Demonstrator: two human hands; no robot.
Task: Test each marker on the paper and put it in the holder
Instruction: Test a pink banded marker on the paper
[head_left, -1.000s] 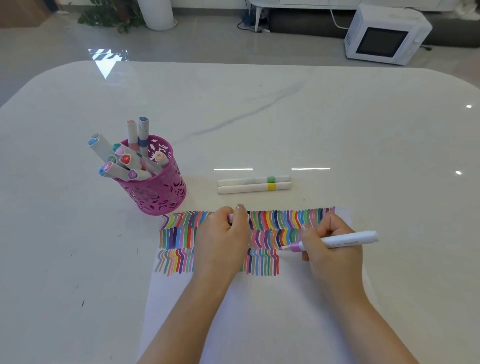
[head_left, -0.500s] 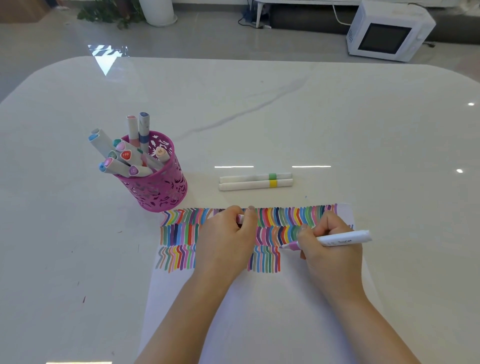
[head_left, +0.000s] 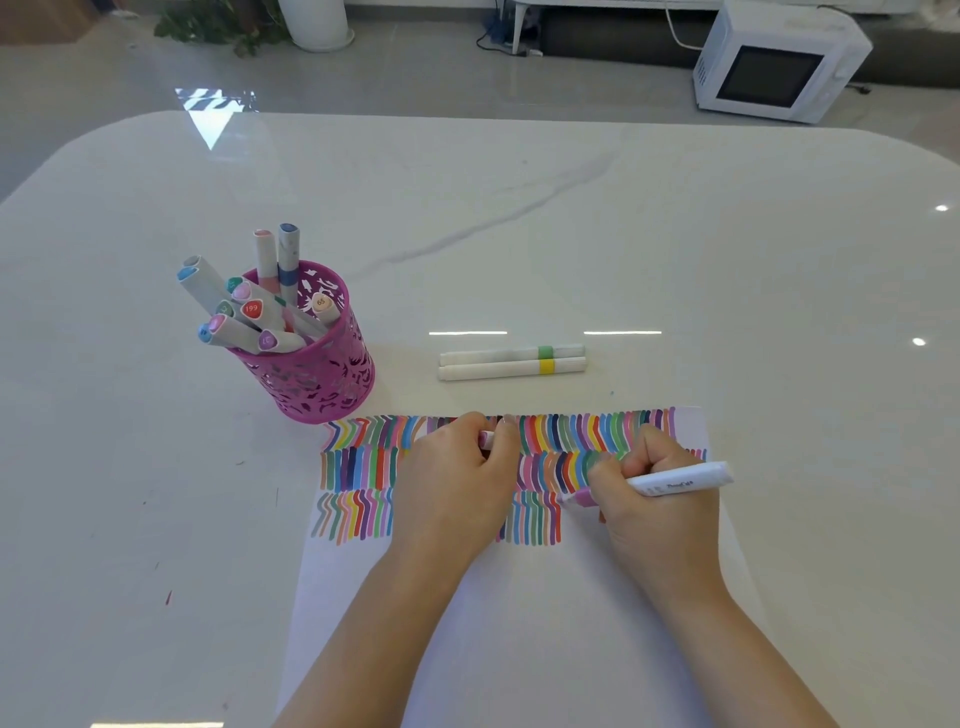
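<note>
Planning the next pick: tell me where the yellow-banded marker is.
In the head view, the yellow-banded marker lies flat on the table just beyond the far edge of the paper, right of the pink holder, alongside the green-banded marker.

Left hand (head_left: 457, 483): is sliding slightly rightward over the paper (head_left: 519, 623) at lower centre, carrying the pink cap (head_left: 485, 440) it is pinching.
Marker (head_left: 675, 480): its rear end is swinging a little leftward, toward frame centre, while gripped by the right hand (head_left: 654, 504).
</note>
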